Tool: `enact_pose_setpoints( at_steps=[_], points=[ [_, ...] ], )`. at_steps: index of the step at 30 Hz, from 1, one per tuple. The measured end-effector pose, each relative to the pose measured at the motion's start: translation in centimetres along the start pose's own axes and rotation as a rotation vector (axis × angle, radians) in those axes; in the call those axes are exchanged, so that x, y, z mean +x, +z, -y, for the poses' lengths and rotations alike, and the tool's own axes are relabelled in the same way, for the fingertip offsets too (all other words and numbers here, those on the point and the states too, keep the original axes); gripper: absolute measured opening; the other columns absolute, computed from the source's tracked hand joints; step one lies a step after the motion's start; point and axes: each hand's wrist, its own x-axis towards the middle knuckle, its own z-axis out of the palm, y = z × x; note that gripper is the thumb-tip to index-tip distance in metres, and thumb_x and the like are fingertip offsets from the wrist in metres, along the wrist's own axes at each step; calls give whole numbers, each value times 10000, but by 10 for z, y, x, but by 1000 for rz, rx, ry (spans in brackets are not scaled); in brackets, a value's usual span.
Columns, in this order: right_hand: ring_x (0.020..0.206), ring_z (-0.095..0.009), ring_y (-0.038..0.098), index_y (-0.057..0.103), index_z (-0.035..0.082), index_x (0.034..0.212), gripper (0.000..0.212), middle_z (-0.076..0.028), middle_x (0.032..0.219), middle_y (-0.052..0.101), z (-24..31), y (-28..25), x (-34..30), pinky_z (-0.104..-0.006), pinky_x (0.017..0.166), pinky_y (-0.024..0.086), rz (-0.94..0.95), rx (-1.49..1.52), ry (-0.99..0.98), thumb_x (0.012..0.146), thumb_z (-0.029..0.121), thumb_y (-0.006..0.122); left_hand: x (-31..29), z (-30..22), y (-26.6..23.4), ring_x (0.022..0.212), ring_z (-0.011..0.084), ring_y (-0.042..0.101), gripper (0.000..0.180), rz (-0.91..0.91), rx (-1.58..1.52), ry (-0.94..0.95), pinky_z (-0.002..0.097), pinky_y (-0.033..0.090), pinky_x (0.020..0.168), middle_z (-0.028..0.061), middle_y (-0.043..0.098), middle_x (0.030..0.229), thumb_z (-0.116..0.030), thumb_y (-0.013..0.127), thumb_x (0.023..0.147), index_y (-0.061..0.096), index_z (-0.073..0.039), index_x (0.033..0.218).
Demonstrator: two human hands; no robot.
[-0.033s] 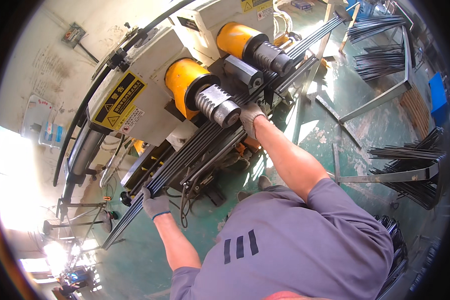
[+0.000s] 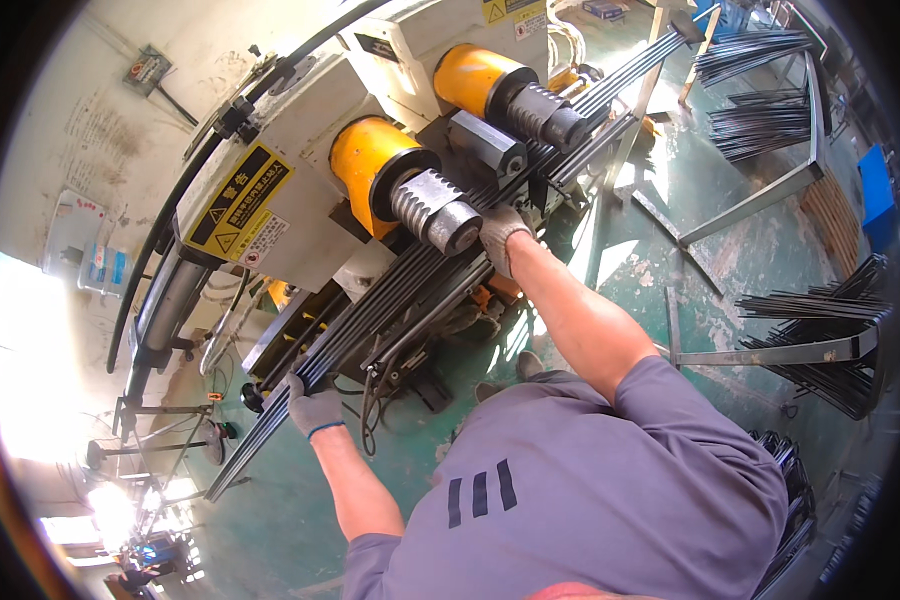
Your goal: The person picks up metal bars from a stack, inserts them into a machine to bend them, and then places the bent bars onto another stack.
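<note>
A bundle of long, thin dark metal rods (image 2: 375,298) runs slantwise through a bending-type machine (image 2: 300,190), under two yellow housings with grooved steel rollers (image 2: 435,210). My left hand (image 2: 315,410), in a grey glove with a blue cuff edge, is closed round the rods near their lower left end, thumb on top. Farther along, beside the nearer roller's end, my right hand (image 2: 504,238) in a pale knit glove grips the same bundle; its fingertips are hidden by the rods. Between the rollers sits a dark steel block (image 2: 487,147).
Metal racks (image 2: 760,203) at the right carry several stacks of dark rods (image 2: 760,125). A blue bin (image 2: 876,192) stands at the far right. Black cables (image 2: 370,405) hang below the machine. A yellow warning label (image 2: 240,203) is on its side.
My left hand and the rods' lower left end have shifted very slightly up and to the right. My right hand looks unmoved.
</note>
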Motion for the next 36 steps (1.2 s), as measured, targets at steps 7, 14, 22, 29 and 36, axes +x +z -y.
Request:
enact_pose_setpoints(
  at_steps=[7,14,22,29,36],
  points=[
    [1087,-214,668,627,78,1346,347,-63,1273,697,10,11,-44,-315,948,497,-108,-20,-114,1061,178,456,-11,12,-7,1229,353,649,327,8,48,-52,521,498,1144,180,695,1273,-204,515,1110,645,50,1269],
    [966,-156,691,652,-60,1278,515,-93,1135,731,-112,-62,-16,-312,842,574,-113,359,-128,1009,375,718,9,-37,-20,1176,352,675,273,-55,-103,117,550,518,1122,175,708,1218,-173,473,1116,653,3,1223],
    [719,-136,662,625,-37,1216,401,-68,919,708,-226,-139,-17,-272,637,528,-189,207,94,1027,310,694,-24,39,21,1232,351,661,339,16,-35,10,535,525,1113,172,706,1297,-200,636,1056,637,20,1314],
    [802,-175,704,588,-50,1348,497,-122,1052,738,-225,-124,-9,-314,722,580,13,41,186,1014,297,710,-10,41,24,1215,335,666,320,83,-71,-12,521,487,1140,163,721,1242,-248,535,1097,675,10,1223],
    [754,-155,669,622,-37,1289,445,-81,986,723,-235,-122,-4,-290,670,533,-37,-48,171,1010,302,691,5,0,-8,1117,303,684,309,-43,-1,111,490,536,1052,124,729,1173,-290,533,1108,701,-37,1164]
  ],
)
